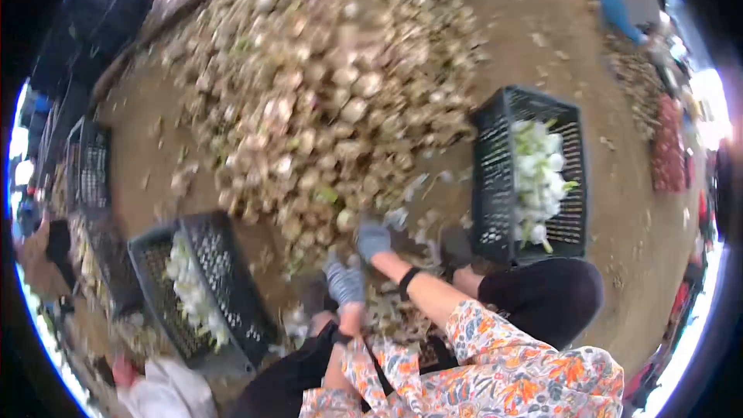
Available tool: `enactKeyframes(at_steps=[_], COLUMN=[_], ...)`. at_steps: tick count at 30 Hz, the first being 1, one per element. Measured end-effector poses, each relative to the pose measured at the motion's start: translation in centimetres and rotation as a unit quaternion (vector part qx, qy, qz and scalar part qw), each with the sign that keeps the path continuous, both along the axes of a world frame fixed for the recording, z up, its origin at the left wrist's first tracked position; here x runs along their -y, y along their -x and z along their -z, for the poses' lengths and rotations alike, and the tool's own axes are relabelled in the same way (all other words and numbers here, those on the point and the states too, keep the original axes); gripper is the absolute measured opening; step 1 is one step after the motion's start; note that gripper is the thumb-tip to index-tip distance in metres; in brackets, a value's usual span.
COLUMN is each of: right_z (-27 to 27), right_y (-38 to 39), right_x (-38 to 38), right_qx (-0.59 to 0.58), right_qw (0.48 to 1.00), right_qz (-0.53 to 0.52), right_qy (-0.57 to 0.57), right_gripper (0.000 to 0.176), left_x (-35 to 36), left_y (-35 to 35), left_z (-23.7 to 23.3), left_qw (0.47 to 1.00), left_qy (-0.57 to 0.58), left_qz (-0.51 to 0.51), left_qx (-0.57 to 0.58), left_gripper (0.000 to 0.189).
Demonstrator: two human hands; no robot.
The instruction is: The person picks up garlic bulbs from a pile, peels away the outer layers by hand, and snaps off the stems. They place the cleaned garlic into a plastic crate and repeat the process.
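Note:
A large heap of bulbs with dry, papery skins, apparently onions (pixel 354 111), spreads in front of me. My right hand (pixel 373 240), in a grey glove, reaches to the near edge of the heap, close beside a pale bulb (pixel 346 220). Blur hides its fingertips. Closer to my body, my left hand (pixel 345 282) wears a grey striped glove, and its fingers look curled. What they hold, if anything, cannot be made out. Loose pale skins (pixel 396 218) lie near both hands.
A black crate (pixel 495 178) of peeled white bulbs with green shoots stands to the right. Another crate (pixel 220 263) with similar bulbs tilts at the left. More crates (pixel 91 162) line the far left. A red mesh sack (pixel 669 147) stands far right; another person's white garment (pixel 166 388) shows lower left.

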State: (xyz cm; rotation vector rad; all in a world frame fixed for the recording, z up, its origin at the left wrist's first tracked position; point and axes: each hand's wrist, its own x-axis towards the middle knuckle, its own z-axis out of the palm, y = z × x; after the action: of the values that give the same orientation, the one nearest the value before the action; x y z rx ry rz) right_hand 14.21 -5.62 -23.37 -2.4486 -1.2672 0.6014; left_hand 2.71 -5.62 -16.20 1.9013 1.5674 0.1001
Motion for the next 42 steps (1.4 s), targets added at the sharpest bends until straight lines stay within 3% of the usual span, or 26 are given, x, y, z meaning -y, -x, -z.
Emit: enactKeyframes(at_steps=[1, 2, 3, 4, 5, 6, 8, 10, 12, 14, 17, 19, 23, 26, 28, 29, 32, 33, 34, 36, 38, 39, 42], right_z=[-3.1, -8.5, -11.5, -9.2, -16.9, -17.2, -20.2, -26.1, -28.6, -31.8, -35.6, -38.6, -37.5, -37.7, -37.9, -40.6, -39.8, -39.1, -38.5, -38.7, -39.3, -39.6, -39.3], right_y=[-0.8, -2.3, -3.3, -4.3, -6.0, -6.7, -9.1, -10.5, -11.2, -10.8, -10.5, -9.9, -9.7, -9.7, -9.5, -9.1, -9.6, -10.1, -10.4, -10.6, -10.7, -10.7, -9.9], right_x=[0.1, 0.0, 0.0, 1.4, 2.3, 2.1, 4.1, 4.6, 4.9, 5.4, 7.4, 8.2, 7.5, 6.8, 6.8, 7.7, 7.2, 6.9, 6.9, 7.0, 6.7, 6.8, 6.6], right_qx=[-0.031, -0.063, -0.035, -0.103, -0.071, -0.111, -0.164, -0.385, -0.381, -0.271, -0.284, -0.350, -0.381, -0.357, -0.386, -0.469, -0.431, -0.454, -0.437, -0.442, -0.467, -0.489, -0.409], right_qw=[0.999, 0.994, 0.991, 0.988, 0.983, 0.988, 0.977, 0.896, 0.893, 0.941, 0.931, 0.916, 0.889, 0.903, 0.881, 0.839, 0.854, 0.866, 0.847, 0.851, 0.837, 0.822, 0.862], right_qz=[-0.014, -0.010, -0.101, -0.099, -0.161, -0.099, -0.060, 0.089, 0.101, 0.062, 0.015, -0.002, -0.054, -0.072, -0.066, -0.058, -0.093, -0.063, -0.121, -0.110, -0.109, -0.105, -0.069], right_qy=[0.021, 0.085, 0.081, -0.062, 0.053, 0.029, -0.124, -0.204, -0.216, -0.193, -0.228, -0.195, -0.247, -0.227, -0.264, -0.269, -0.276, -0.198, -0.277, -0.260, -0.265, -0.272, -0.290], right_gripper=[0.017, 0.021, 0.021, 0.019, 0.018, 0.021, 0.026, 0.040, 0.050, 0.030, 0.031, 0.031, 0.026, 0.024, 0.025, 0.027, 0.027, 0.024, 0.024, 0.022, 0.021, 0.020, 0.018], left_x=[-1.0, -1.7, -2.2, -3.1, -3.4, -3.5, -3.0, -1.9, -0.1, 1.5, 2.7, 2.7, 3.2, 2.5, 1.6, 1.5, 0.7, 0.5, 0.2, 0.0, 0.0, -0.1, 0.0], left_y=[-0.5, 0.0, -1.3, -2.3, -2.7, -3.4, -4.8, -6.0, -7.3, -7.9, -7.4, -6.7, -6.1, -5.6, -5.2, -5.3, -5.1, -4.9, -5.0, -5.1, -5.3, -5.4, -5.6], left_z=[-0.8, 1.2, -1.2, -4.2, -5.4, -7.4, -13.0, -18.0, -22.1, -25.1, -26.5, -27.4, -32.6, -33.2, -32.2, -33.1, -34.4, -34.0, -33.3, -32.6, -32.8, -33.0, -32.4], left_qw=[1.000, 0.979, 0.886, 0.881, 0.832, 0.777, 0.773, 0.773, 0.733, 0.755, 0.766, 0.861, 0.880, 0.898, 0.904, 0.898, 0.896, 0.896, 0.895, 0.888, 0.831, 0.814, 0.838], left_qy=[-0.010, 0.003, 0.217, 0.246, 0.312, 0.374, 0.377, 0.370, 0.320, 0.262, 0.190, 0.010, -0.085, -0.079, -0.122, -0.133, -0.160, -0.163, -0.167, -0.130, 0.115, 0.158, 0.099], left_qz=[-0.023, -0.039, -0.138, -0.100, -0.073, -0.047, 0.009, 0.057, 0.097, 0.078, 0.099, 0.166, 0.206, 0.204, 0.207, 0.234, 0.280, 0.272, 0.265, 0.233, 0.133, 0.114, 0.133], left_qx=[0.019, 0.202, 0.385, 0.391, 0.452, 0.504, 0.511, 0.511, 0.592, 0.597, 0.605, 0.481, 0.419, 0.382, 0.352, 0.349, 0.305, 0.310, 0.317, 0.375, 0.528, 0.547, 0.519], left_gripper=[0.073, 0.078, 0.073, 0.074, 0.074, 0.075, 0.074, 0.074, 0.071, 0.073, 0.076, 0.076, 0.077, 0.071, 0.071, 0.070, 0.076, 0.078, 0.080, 0.077, 0.074, 0.067, 0.062])
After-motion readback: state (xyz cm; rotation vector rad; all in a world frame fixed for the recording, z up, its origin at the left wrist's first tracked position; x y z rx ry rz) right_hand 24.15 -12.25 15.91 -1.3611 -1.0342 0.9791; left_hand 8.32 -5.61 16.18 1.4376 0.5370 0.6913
